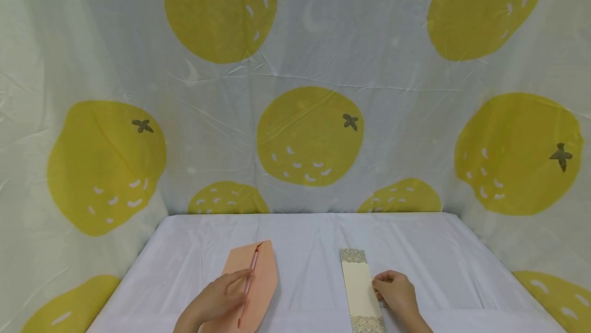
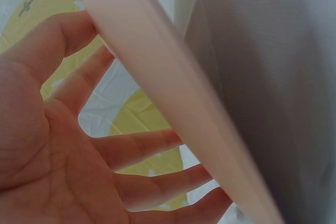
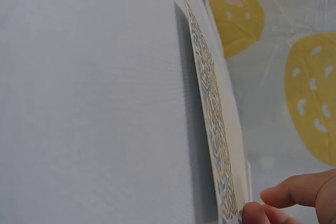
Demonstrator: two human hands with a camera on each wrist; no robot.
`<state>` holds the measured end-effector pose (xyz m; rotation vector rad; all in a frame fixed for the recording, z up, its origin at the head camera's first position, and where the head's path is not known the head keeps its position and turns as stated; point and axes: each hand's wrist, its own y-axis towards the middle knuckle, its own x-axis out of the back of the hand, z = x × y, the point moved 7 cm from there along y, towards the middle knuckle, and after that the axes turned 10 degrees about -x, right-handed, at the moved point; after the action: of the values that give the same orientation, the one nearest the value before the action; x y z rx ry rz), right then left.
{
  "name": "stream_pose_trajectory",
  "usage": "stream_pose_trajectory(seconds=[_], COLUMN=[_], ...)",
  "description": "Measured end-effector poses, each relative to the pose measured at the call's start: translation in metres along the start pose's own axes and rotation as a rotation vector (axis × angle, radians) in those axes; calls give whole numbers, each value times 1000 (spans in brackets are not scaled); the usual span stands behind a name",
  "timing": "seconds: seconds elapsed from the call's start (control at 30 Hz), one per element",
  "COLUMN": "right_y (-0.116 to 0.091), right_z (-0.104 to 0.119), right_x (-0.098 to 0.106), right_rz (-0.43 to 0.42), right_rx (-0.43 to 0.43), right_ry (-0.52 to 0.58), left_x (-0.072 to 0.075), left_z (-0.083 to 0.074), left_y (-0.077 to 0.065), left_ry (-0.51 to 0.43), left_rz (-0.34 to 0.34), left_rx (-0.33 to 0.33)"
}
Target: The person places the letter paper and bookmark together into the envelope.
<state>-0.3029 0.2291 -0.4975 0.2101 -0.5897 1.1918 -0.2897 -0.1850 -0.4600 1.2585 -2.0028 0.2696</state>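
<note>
On the left of the head view is a peach paper envelope (image 1: 266, 281) with a long narrow slit running down it. My left hand (image 1: 217, 294) holds the envelope at this slit, fingertips right at the edge. In the left wrist view, the spread fingers (image 2: 139, 148) meet the edge of the pale pink paper (image 2: 173, 82). A long cream card (image 1: 360, 284) with patterned, lace-like bands at both ends lies to the right. My right hand (image 1: 398, 292) pinches its right edge between thumb and fingers. The patterned band (image 3: 212, 114) stands a little above its shadow in the right wrist view.
A white cloth covers the table (image 1: 314, 261) under both papers, with soft creases. Pale curtains printed with large yellow fruits (image 1: 310, 135) hang behind the table and along both sides.
</note>
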Motion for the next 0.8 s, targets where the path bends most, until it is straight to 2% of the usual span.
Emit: stream_pose_trajectory(seconds=[0.23,0.53,0.8], right_y=[1,-3,-3], right_z=[-2,7,8], right_x=[-2,-6,-7], right_rz=[12,23,57], right_rx=[-23,-1,-36], right_ry=[-34,-163,-215], left_x=[1,1,1], left_z=[1,-2,-1], left_y=[0,0,1], left_ry=[9,9,16], left_rz=[4,-6,6], left_rx=[6,-13,5])
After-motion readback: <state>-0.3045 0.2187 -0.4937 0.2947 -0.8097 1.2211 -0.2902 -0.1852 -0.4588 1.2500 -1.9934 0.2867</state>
